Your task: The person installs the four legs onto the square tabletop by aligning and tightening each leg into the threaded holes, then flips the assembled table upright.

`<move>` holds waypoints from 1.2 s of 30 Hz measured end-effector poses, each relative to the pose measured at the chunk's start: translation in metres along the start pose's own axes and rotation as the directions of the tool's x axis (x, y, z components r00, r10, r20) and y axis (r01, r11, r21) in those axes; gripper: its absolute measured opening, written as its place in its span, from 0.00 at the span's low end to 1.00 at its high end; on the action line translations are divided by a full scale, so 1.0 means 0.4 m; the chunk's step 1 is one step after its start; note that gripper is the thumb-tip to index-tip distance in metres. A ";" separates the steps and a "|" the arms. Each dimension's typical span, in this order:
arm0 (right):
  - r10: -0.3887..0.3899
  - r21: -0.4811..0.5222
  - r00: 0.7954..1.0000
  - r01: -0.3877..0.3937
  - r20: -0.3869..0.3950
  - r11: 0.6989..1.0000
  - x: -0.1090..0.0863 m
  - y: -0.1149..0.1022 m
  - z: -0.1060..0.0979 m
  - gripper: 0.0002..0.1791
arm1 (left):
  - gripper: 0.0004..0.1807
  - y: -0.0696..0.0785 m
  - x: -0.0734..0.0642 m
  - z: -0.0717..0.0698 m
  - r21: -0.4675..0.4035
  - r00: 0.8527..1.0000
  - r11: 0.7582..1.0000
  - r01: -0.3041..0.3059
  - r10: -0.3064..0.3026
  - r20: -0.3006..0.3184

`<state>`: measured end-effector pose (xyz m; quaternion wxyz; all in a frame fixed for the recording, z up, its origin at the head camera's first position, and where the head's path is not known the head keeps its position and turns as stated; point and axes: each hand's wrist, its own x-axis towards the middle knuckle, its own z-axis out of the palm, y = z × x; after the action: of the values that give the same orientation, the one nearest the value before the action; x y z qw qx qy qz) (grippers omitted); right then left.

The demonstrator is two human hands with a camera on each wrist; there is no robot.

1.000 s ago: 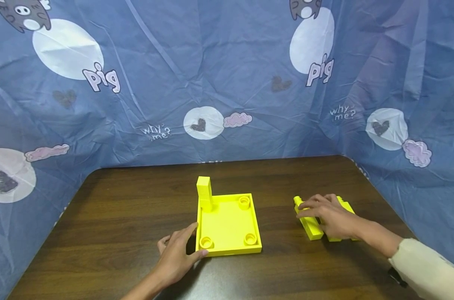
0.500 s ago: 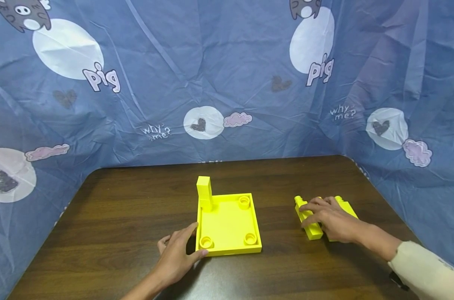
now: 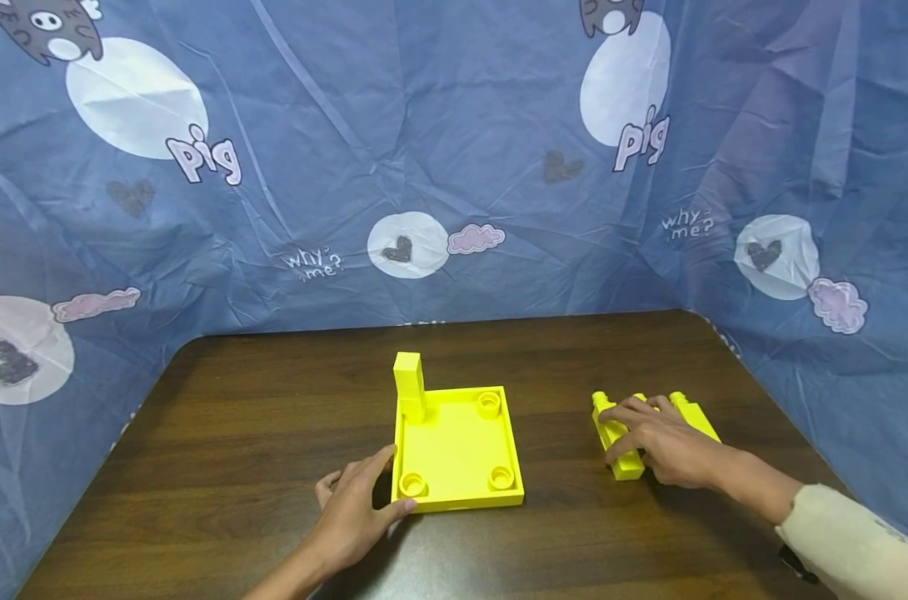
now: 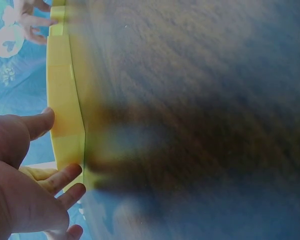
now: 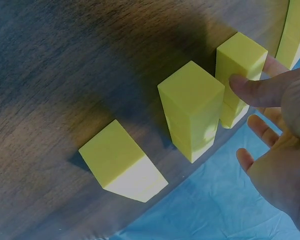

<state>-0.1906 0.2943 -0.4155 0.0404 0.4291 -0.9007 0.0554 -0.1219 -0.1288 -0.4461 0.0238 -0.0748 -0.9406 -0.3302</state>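
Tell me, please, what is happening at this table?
A person's left hand holds the near left corner of a square yellow tray on a brown table. One upright post stands at the tray's far left corner; the other three corners have round sockets with no post. Off to the right, the right hand pinches the leftmost loose post, not yet joined to the tray. Two more loose posts lie beside it.

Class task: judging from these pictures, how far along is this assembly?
Done: one post stands upright at the far left corner of the tray. In hand: the left hand holds the tray's near left corner; the right hand grips the loose block closest to the tray. Left: three corner sockets stand bare, and two other blocks lie on the table, so probably three posts remain to fit.
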 end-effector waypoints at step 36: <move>-0.132 -0.057 0.968 0.122 -0.213 0.991 0.052 -0.013 -0.014 0.30 | 0.39 0.002 0.001 -0.004 -0.002 1.000 1.000 0.025 -0.025 0.011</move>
<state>-0.1995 0.2760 -0.4072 0.1511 0.4763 -0.8625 0.0794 -0.1222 -0.1291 -0.4446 0.0143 -0.0649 -0.9413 -0.3310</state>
